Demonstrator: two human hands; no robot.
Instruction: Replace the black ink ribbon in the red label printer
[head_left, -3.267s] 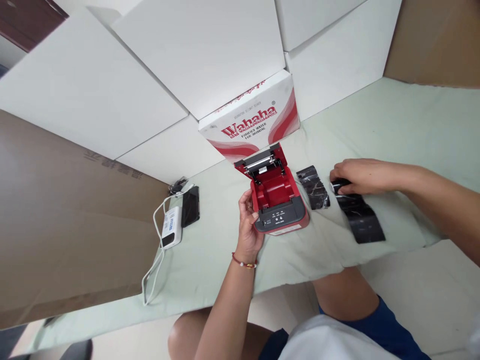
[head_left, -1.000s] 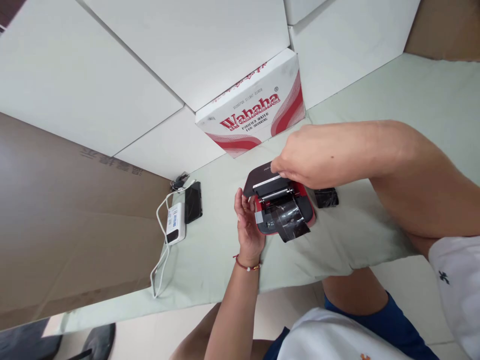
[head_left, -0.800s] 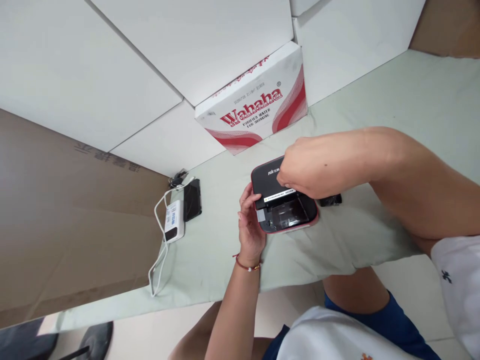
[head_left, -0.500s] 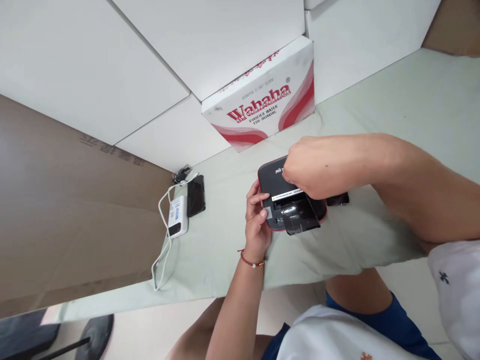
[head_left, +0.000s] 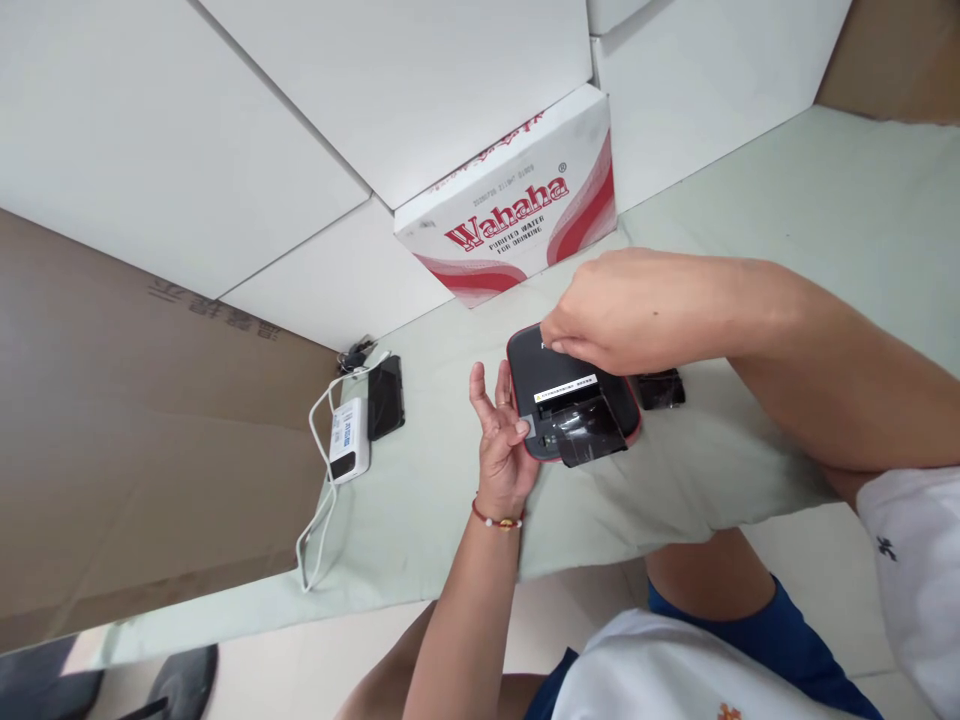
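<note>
A rounded black device with a red rim [head_left: 525,365] carries a white label strip and a flap of glossy black film [head_left: 592,432] over its near side. My left hand [head_left: 504,445] has its thumb on the grey corner of the device; two of its fingers stretch up beside the left edge, and its lower fingers are partly hidden. Over the far part of the device, my right hand [head_left: 619,312] is closed, thumb and fingers pressed together. Whatever its fingertips hold, if anything, is hidden. A dark glossy piece [head_left: 661,388] lies against the device's right side.
A Wahaha water carton [head_left: 517,215] stands behind, against white boxes [head_left: 420,80]. At left are a white power bank [head_left: 350,440] with a cable and a dark phone [head_left: 386,398], beside a large brown cardboard box [head_left: 165,440]. Pale green cloth [head_left: 435,520] covers the table.
My right hand has shifted left and toward the device's far edge. Two fingers of my left hand have lifted off the device and straightened, while its thumb stays on the corner.
</note>
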